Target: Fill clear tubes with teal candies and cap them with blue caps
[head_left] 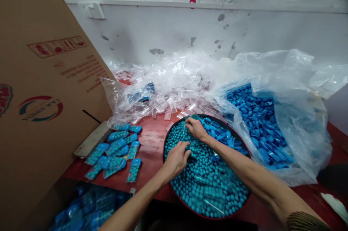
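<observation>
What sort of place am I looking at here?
Probably a small hand-packing workshop: there are loose turquoise beads and blue plastic caps in bulk, blue-topped clear containers filled with beads, and a large printed cardboard carton.

- Cool, diffuse light, moderately bright, palest on the white wall (174,32).
- Glare breaks up the heap of clear plastic pieces (179,73), washing out single outlines; the plastic bag (301,115) shines milky along its folds.
- Small highlights dot the blue caps (255,122), and a pale sheen lies on the red tabletop (152,138).
- Deep shadow below the table edge dims the packs at lower left (89,205).
- Wide-angle stretch makes the cardboard box (46,68) lean; its printing looks soft.
- The left hand (178,158) and right hand (197,129) look slightly smeared.
</observation>
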The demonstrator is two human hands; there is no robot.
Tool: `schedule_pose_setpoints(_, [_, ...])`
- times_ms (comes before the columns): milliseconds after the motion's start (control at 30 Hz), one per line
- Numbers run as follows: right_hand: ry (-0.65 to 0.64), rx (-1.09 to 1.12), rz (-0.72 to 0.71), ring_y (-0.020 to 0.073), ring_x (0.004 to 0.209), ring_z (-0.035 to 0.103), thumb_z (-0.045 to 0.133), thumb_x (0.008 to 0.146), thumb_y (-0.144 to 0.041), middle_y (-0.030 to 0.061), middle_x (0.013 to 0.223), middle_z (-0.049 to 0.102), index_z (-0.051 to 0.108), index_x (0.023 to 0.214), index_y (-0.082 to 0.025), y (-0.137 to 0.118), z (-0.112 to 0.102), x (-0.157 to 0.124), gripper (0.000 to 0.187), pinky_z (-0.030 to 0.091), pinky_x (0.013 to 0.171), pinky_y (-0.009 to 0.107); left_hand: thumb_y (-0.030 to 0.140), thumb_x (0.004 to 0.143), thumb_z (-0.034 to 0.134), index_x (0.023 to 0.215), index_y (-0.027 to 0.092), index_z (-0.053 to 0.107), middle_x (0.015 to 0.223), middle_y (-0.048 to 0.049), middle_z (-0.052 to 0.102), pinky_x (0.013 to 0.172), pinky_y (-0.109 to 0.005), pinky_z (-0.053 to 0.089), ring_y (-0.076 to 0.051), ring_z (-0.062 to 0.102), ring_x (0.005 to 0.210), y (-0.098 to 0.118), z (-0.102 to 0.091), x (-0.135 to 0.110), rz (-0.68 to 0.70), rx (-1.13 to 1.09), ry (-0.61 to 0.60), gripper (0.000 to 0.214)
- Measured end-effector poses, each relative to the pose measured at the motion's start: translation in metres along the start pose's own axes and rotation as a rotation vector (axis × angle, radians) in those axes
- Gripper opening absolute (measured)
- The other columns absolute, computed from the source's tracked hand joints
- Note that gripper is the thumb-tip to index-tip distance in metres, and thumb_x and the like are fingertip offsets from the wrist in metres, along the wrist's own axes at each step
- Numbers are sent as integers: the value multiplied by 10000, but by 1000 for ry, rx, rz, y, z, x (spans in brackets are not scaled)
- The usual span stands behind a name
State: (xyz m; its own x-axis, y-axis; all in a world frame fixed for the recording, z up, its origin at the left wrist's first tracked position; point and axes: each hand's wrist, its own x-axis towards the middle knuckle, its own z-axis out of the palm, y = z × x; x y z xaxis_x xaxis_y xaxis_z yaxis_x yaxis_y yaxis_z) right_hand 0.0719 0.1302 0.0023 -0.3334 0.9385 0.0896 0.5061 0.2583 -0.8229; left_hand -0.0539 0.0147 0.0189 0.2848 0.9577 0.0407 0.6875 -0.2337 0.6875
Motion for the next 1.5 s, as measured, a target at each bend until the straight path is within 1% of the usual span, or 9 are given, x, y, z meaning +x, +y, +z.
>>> schedule_pose_setpoints(300, [-393, 76, 189, 43, 376, 381, 565, 617, -87, -65, 464, 474, 573, 653, -129, 5, 7, 14, 55, 303, 381, 156, 200, 822, 357, 1087, 203, 456, 1039, -70, 545, 790, -302, 422, -190, 534, 920, -4, 6, -10, 41, 107, 6, 283])
schedule_pose_setpoints(467, [-578, 153, 324, 32, 310, 337, 550, 623, -77, -76, 387, 455, 561, 616, -129, -3, 12, 12, 54, 242, 306, 142, 224, 837, 337, 1008, 179, 485, 923, -73, 579, 728, -312, 429, -199, 546, 837, -1, 10, -13, 19, 172, -5, 231])
schedule_pose_setpoints(667, [-838, 307, 501, 25, 292, 325, 540, 647, -84, -68, 387, 460, 545, 596, -117, -4, 10, 14, 61, 234, 284, 123, 172, 828, 347, 931, 180, 530, 968, -75, 550, 828, -342, 386, -190, 486, 917, 3, 4, -13, 133, 78, 194, 210])
schedule_pose_setpoints(767, [-925, 426, 569, 11, 296, 304, 542, 676, -119, -59, 435, 497, 544, 663, -116, 2, 9, 17, 13, 240, 295, 111, 130, 826, 301, 980, 179, 510, 953, -75, 551, 824, -330, 398, -175, 496, 917, -5, -10, -12, 90, -32, 305, 265])
schedule_pose_setpoints(933, [-936, 588, 590, -6, 302, 285, 499, 723, -145, -23, 561, 570, 525, 749, -114, 12, 6, 23, 48, 223, 292, 91, 53, 717, 376, 1065, 165, 476, 1054, -78, 526, 892, -350, 361, -186, 467, 1007, -23, -29, 0, 42, -39, 261, 378])
schedule_pose_setpoints(1100, [-906, 664, 554, -3, 285, 242, 454, 747, -150, -63, 481, 481, 488, 733, -126, 12, -3, 21, 44, 192, 282, 89, 170, 746, 472, 954, 193, 555, 981, -52, 581, 856, -330, 385, -185, 510, 941, -28, -27, 19, 63, -171, 182, 225])
schedule_pose_setpoints(1233, [-852, 658, 520, 0, 278, 211, 450, 753, -186, -76, 453, 448, 471, 712, -136, 9, -10, 15, 68, 176, 283, 99, 233, 750, 497, 972, 191, 549, 966, -46, 595, 837, -312, 387, -183, 525, 922, -27, -23, 31, 75, -228, 169, 232])
schedule_pose_setpoints(1367, [-808, 593, 482, 4, 296, 251, 468, 742, -216, -31, 528, 537, 493, 670, -125, -1, -20, 12, 119, 180, 290, 123, 303, 786, 442, 898, 181, 552, 792, -17, 591, 704, -257, 413, -146, 542, 739, -20, -22, 46, 18, -242, 231, 199])
schedule_pose_setpoints(1500, [-661, 448, 374, 17, 349, 323, 536, 705, -247, -38, 578, 559, 535, 678, -133, -14, -50, 5, 118, 201, 321, 140, 389, 759, 467, 835, 178, 531, 624, 33, 511, 513, -200, 384, -92, 475, 520, -6, -25, 55, -110, -390, 296, 233])
